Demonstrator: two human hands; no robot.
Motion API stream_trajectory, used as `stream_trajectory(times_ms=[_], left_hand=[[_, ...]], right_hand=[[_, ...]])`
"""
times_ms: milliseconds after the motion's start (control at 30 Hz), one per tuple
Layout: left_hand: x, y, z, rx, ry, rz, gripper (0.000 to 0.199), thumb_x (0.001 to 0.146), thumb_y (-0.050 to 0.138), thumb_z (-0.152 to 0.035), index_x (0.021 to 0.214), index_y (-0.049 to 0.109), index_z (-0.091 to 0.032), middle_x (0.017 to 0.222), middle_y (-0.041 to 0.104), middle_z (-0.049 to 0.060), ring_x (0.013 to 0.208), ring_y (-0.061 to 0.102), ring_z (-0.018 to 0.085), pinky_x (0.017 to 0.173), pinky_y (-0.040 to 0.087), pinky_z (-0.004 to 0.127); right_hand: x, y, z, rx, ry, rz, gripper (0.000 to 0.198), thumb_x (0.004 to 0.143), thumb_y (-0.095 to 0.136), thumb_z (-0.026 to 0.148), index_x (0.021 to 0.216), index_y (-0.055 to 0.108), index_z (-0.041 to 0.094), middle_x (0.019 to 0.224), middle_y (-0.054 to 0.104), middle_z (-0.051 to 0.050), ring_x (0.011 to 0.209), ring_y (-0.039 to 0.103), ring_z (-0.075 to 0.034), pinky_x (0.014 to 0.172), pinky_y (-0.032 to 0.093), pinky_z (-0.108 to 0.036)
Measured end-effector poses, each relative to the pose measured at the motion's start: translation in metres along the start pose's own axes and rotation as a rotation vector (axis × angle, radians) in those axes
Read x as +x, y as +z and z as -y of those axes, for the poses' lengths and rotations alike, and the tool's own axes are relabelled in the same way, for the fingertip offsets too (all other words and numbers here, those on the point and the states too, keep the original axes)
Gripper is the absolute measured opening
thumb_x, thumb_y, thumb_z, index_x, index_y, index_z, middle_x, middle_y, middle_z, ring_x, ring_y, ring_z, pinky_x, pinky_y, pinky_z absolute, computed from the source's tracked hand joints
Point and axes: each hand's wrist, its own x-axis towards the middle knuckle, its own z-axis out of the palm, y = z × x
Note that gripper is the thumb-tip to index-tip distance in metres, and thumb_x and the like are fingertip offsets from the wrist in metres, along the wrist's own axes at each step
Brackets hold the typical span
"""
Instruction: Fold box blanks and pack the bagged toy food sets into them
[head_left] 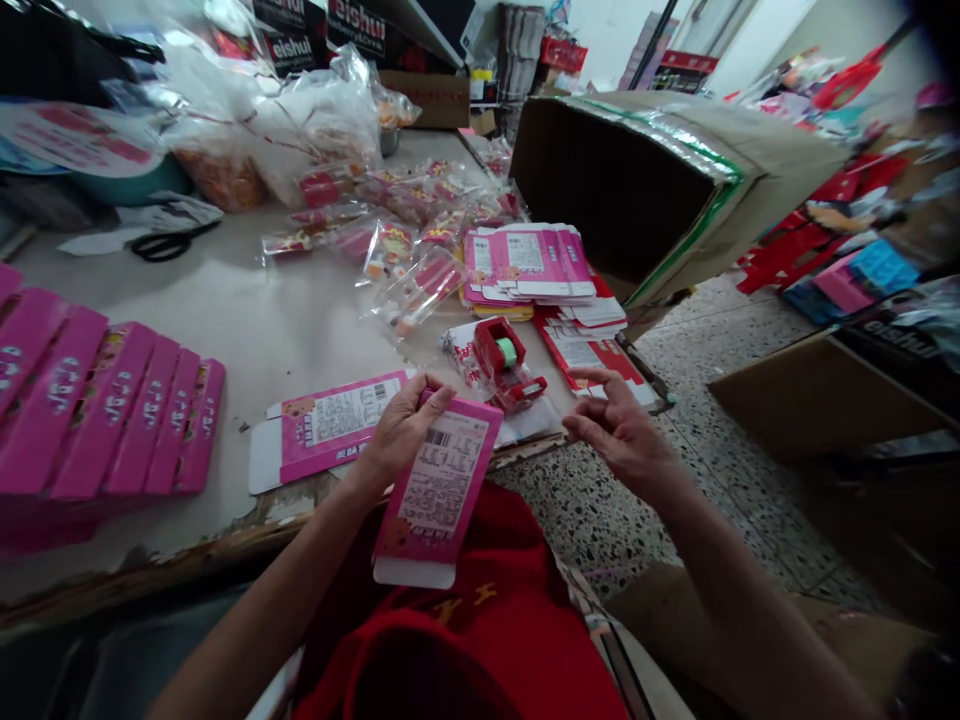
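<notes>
A pink printed carton (pixel 441 482) with a barcode is in my left hand (pixel 401 430), tilted above my red apron (pixel 517 590). Its lower end shows a white flap. My right hand (pixel 619 430) hovers to the right with its fingers apart and nothing in them. Between the hands, at the table edge, stands a red tape dispenser (pixel 504 362) with a green roll. Left of the held carton, another flat pink carton (pixel 337 425) lies on the table with its white flap out.
Filled pink boxes (pixel 124 410) stand in a row at left. Clear packets (pixel 405 245) lie mid-table near flat carton stacks (pixel 529 262). A large open cardboard box (pixel 622 180) rests at the back right. Black scissors (pixel 169 243) lie near tied plastic bags (pixel 217 150).
</notes>
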Motion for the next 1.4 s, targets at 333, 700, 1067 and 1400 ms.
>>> stream_trajectory(times_ms=[333,700,1067,1400], left_hand=[[-0.016,0.001,-0.005,0.008,0.141,0.037,0.054,0.093,0.052,-0.071,0.096,0.063,-0.018,0.063,0.053,-0.004,0.051,0.046,0.01,0.048,0.034,0.02],[-0.035,-0.018,-0.007,-0.091,0.135,0.124,0.051,0.067,0.092,-0.036,0.101,0.058,-0.02,0.078,0.065,-0.002,0.065,0.06,0.012,0.059,0.049,0.022],[-0.079,-0.123,-0.081,0.057,0.684,-0.211,0.035,0.065,0.095,-0.031,0.09,0.071,-0.028,0.086,0.073,0.002,0.1,0.069,0.025,0.102,0.054,0.045],[-0.077,-0.198,0.004,0.949,0.09,-0.207,0.031,0.087,0.047,-0.012,0.093,0.075,-0.024,0.139,0.063,0.008,0.134,0.057,0.029,0.113,0.046,0.048]], right_hand=[[0.069,0.048,0.086,-0.185,-0.323,0.787,0.042,0.098,0.059,0.026,0.14,0.051,0.025,0.075,0.052,0.005,0.064,0.046,-0.012,0.059,0.04,-0.024],[0.095,0.08,0.083,-0.161,-0.171,0.888,0.04,0.092,0.069,0.03,0.129,0.055,0.022,0.071,0.058,0.007,0.06,0.048,-0.01,0.055,0.036,-0.022],[0.206,0.108,0.062,-0.917,-0.442,0.42,0.018,0.094,0.069,0.032,0.105,0.07,0.019,0.072,0.066,-0.003,0.065,0.057,-0.018,0.059,0.039,-0.03],[0.353,0.142,0.039,-1.498,-0.608,0.672,0.086,0.071,0.081,0.014,0.15,0.049,0.014,0.146,0.056,-0.018,0.132,0.048,-0.034,0.107,0.032,-0.04]])
